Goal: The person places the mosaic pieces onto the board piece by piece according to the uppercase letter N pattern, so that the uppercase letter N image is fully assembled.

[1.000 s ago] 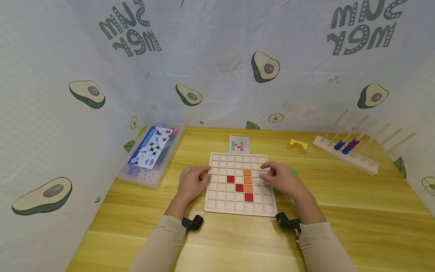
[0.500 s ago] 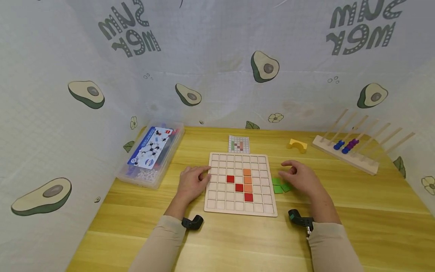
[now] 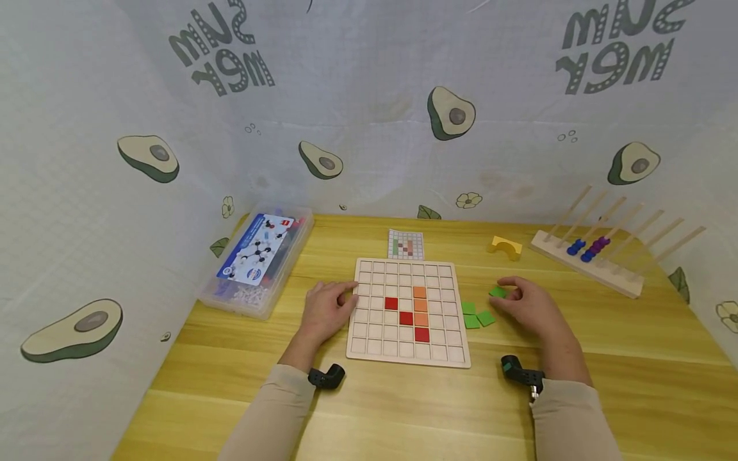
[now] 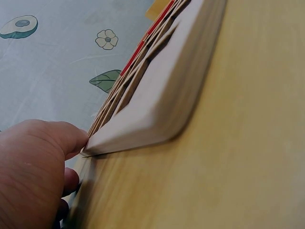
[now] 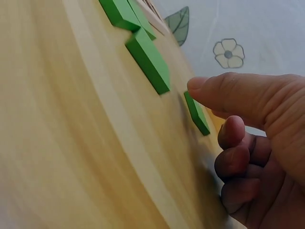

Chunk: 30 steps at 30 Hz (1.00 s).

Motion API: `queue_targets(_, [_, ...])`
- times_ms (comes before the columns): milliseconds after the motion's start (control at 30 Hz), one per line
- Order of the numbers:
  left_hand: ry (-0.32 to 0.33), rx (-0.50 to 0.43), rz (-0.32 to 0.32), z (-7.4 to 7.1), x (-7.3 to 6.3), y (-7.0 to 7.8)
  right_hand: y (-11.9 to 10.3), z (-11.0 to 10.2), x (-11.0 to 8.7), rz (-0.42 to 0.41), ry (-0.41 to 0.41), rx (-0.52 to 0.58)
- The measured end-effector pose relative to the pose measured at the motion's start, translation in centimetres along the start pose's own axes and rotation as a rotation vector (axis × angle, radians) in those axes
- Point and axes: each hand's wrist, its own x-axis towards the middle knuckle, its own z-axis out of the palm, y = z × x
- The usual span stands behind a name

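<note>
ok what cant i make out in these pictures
Right wrist: whether the right hand grips the nearest green tile; its thumb blocks the view.
Left wrist: far part of the grid board, cut off by the top edge.
Head: fine detail on the pattern card, too small.
Head: contents of the plastic box beneath the printed sheet covering them.

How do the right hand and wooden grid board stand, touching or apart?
Apart. The head view shows a strip of bare wooden tabletop between the right hand and the wooden grid board.
</note>
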Motion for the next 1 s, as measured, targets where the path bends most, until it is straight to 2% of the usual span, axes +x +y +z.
queue_targets(267, [0.007,0.007,0.007,-0.06,-0.05,0.08,0.98,-0.47,-0.23,0.021,-0.006,-0.011])
queue_targets(600, [0.007,0.001,0.005,-0.16,-0.06,0.13,0.77,-0.41,-0.23,0.03,-0.017,-0.006])
queue_targets(1000, [0.0,0.001,-0.005,-0.01,-0.01,0.08,0.75,-0.25,-0.28,0.018,0.008,-0.006])
